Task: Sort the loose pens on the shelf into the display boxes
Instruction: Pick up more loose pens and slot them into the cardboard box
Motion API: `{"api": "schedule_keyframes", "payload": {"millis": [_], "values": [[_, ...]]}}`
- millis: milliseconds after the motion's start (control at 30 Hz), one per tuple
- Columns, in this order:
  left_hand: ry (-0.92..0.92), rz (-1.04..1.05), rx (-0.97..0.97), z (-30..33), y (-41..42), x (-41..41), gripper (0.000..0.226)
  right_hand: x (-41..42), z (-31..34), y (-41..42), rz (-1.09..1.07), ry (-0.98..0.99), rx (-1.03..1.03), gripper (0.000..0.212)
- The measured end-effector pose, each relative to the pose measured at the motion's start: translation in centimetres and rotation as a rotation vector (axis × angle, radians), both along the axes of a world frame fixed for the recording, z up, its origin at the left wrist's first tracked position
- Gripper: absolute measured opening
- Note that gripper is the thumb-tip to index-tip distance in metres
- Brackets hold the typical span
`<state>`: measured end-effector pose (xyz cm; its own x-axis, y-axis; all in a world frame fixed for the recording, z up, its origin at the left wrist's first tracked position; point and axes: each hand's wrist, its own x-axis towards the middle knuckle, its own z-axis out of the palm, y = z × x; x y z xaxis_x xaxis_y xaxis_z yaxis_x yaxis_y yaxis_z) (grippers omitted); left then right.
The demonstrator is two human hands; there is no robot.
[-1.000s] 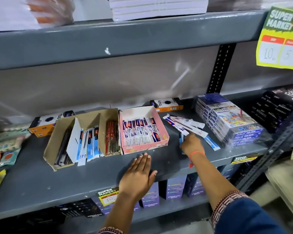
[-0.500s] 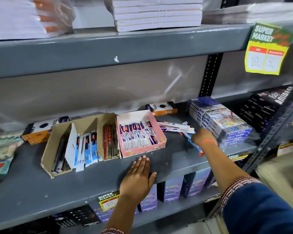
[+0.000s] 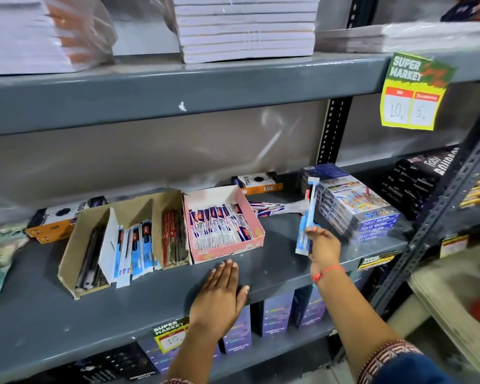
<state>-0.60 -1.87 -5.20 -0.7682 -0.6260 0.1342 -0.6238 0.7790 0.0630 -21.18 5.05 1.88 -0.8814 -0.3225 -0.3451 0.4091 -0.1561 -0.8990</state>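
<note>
My right hand [image 3: 323, 246] holds a blue packaged pen [image 3: 307, 214] upright above the grey shelf [image 3: 53, 314], right of the pink display box [image 3: 227, 249]. That box holds a row of white and blue packaged pens. Left of it, a brown cardboard display box [image 3: 70, 256] has compartments with dark pens, blue-packed pens and red-packed pens. A few loose white packaged pens [image 3: 277, 209] lie on the shelf behind the pink box's right side. My left hand [image 3: 219, 296] rests flat on the shelf's front edge, fingers together, holding nothing.
A wrapped stack of colour-pencil packs [image 3: 355, 206] stands just right of my right hand. Orange and white boxes [image 3: 257, 182] lie at the back. Black packets [image 3: 419, 178] fill the far right. Notebooks [image 3: 244, 29] sit on the upper shelf; a yellow price tag [image 3: 413, 92] hangs there.
My right hand has closed on a blue packaged pen from the loose pile and lifted it upright off the shelf. The left hand stays flat on the shelf edge.
</note>
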Motion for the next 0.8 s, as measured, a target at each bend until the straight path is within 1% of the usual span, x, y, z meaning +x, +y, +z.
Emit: {"api": "schedule_keyframes", "payload": {"millis": [100, 200, 267, 367, 567, 800], "values": [[-0.009, -0.001, -0.002, 0.0, 0.1, 0.0, 0.061, 0.7, -0.5, 0.1, -0.006, -0.004, -0.043, 0.041], [-0.012, 0.003, -0.009, 0.0, 0.0, -0.1, 0.061, 1.2, -0.3, 0.3, -0.011, 0.025, -0.136, 0.037], [-0.016, 0.003, -0.012, -0.1, 0.1, 0.0, 0.061, 1.2, 0.0, 0.5, 0.016, 0.022, -0.168, 0.034], [-0.018, 0.004, -0.017, -0.1, 0.1, 0.0, 0.061, 1.5, 0.3, 0.7, 0.149, 0.029, -0.170, 0.035], [-0.024, 0.014, -0.015, -0.1, 0.1, 0.0, 0.061, 2.2, 0.5, 0.9, 0.402, 0.064, -0.229, 0.030], [-0.028, 0.026, -0.009, -0.1, 0.2, -0.1, 0.060, 2.4, 0.8, 0.8, 0.511, 0.117, -0.251, 0.029]]}}
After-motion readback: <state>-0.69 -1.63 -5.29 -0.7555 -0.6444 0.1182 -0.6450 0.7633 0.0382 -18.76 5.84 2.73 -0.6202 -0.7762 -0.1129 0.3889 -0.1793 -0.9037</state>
